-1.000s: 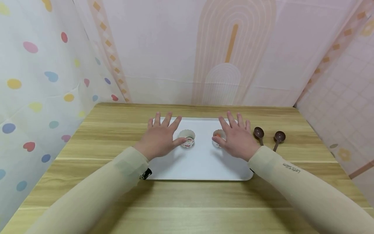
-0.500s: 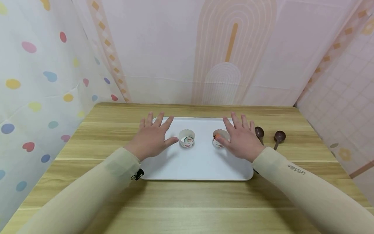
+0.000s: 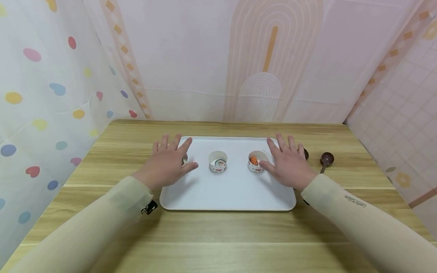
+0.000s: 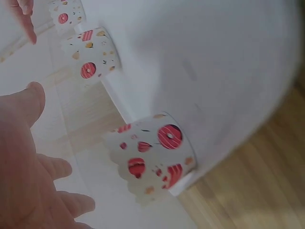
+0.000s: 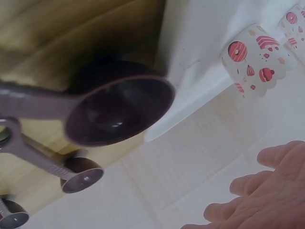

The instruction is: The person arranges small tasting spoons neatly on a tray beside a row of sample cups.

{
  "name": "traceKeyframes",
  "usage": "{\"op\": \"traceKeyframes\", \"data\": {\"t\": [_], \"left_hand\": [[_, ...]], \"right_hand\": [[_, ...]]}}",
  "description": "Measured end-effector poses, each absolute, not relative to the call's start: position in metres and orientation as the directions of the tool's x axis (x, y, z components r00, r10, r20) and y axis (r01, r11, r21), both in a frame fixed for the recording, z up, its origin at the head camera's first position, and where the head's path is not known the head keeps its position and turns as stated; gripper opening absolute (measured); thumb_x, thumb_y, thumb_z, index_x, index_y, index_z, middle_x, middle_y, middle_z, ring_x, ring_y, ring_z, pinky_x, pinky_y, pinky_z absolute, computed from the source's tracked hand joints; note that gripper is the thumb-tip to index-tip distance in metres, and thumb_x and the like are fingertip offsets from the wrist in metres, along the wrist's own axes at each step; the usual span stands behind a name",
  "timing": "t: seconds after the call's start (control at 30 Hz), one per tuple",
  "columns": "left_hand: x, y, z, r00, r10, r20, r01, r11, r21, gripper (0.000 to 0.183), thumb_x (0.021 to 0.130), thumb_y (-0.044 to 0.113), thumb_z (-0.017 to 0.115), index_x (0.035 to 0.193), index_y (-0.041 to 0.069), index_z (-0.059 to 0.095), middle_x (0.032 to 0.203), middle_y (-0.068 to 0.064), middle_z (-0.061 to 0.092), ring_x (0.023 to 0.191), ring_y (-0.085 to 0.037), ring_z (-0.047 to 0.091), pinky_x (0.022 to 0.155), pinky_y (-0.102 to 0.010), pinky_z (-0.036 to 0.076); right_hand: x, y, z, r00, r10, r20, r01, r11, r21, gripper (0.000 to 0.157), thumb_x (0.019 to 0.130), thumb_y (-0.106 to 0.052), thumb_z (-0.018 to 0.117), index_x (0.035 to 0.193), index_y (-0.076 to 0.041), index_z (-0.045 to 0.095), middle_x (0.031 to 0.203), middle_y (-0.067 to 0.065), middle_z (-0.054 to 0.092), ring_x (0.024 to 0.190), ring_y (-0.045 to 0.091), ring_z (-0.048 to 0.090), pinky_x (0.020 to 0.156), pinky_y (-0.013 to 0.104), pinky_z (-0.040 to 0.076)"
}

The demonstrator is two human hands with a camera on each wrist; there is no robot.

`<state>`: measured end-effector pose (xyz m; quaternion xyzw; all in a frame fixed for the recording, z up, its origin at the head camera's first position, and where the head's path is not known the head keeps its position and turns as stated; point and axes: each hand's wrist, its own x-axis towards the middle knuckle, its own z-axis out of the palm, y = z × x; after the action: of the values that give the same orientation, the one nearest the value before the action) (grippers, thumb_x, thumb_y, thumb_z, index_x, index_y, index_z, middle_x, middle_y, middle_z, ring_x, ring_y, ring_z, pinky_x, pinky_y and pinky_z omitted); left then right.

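My left hand (image 3: 165, 165) hovers over the left end of the white tray (image 3: 235, 197), palm down, fingers spread and holding nothing. It mostly hides one paper baking cup, whose red-printed side shows below it in the left wrist view (image 4: 155, 152). A second scalloped baking cup (image 3: 213, 156), with a small round printed patch inside, stands mid-tray. Farther right is a third cup (image 3: 261, 154) containing a small orange piece (image 3: 253, 160). The thumb of my right hand (image 3: 290, 165) overlaps that cup's edge; this hand is likewise spread and holds nothing above the tray's right end.
Brown measuring scoops lie on the wooden table (image 3: 218, 242) right of the tray: one (image 3: 327, 159) in plain sight, another (image 3: 306, 154) partly behind my right hand. In the right wrist view a large scoop (image 5: 119, 112) looms close. Patterned cloth (image 3: 191, 60) hangs around the table.
My hands have moved apart, left hand leftward and right hand rightward. The middle cup and the orange piece show more fully now, while the nearer scoop has become more covered.
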<state>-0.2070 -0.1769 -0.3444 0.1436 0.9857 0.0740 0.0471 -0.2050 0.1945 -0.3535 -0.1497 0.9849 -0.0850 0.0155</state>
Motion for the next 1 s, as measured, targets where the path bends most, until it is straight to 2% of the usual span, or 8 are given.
{"op": "traceKeyframes", "data": {"t": [0.6,1.0], "left_hand": [[-0.194,-0.205,-0.352,-0.954,0.297,-0.05,0.285,0.944,0.168,0.087,0.105,0.062,0.051,0.171,0.015,0.017,0.174,-0.028,0.013,0.156,-0.065,0.001,0.121,-0.081,0.006],[-0.182,-0.226,-0.355,-0.95,0.311,-0.043,0.301,0.942,0.147,0.086,0.106,0.061,0.05,0.17,0.013,0.019,0.173,-0.031,0.013,0.153,-0.069,0.004,0.118,-0.083,0.01]], "right_hand": [[-0.2,0.219,-0.359,-0.964,-0.266,-0.015,-0.259,0.948,-0.183,0.082,0.108,-0.057,0.047,0.169,-0.008,0.021,0.176,0.027,0.006,0.158,0.06,0.003,0.121,0.081,0.006],[-0.192,0.239,-0.356,-0.96,-0.279,-0.031,-0.269,0.944,-0.189,0.071,0.112,-0.047,0.045,0.169,-0.01,0.023,0.174,0.03,0.006,0.157,0.063,0.001,0.119,0.082,0.007]]}}
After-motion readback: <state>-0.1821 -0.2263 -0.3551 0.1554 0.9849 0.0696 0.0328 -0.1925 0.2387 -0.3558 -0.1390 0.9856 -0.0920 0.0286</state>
